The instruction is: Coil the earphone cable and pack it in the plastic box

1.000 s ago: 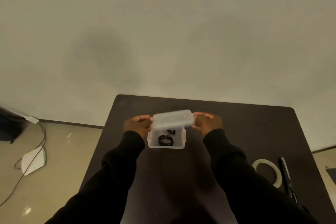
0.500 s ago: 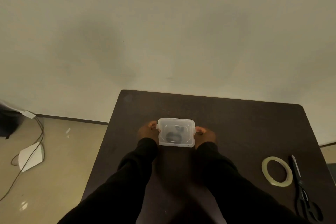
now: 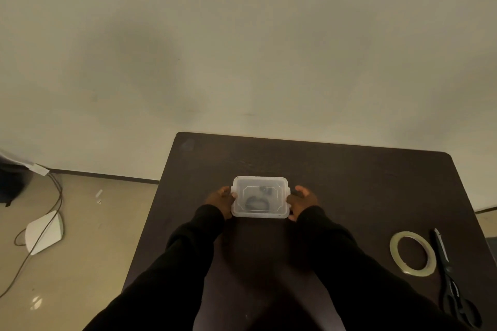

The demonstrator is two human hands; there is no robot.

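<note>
**Black Long Sleeves, Bare Hands**

The person wears a black long-sleeved top. Both sleeves (image 3: pixel 188 263) are plain, dark and loose, with soft folds along the forearms and no visible print, logo or stripe. Each sleeve ends in a snug cuff at the wrist. The left hand (image 3: pixel 219 200) and the right hand (image 3: pixel 302 201) are bare beyond the cuffs: no gloves, and no ring, watch or bracelet can be made out in the dim light.
</note>
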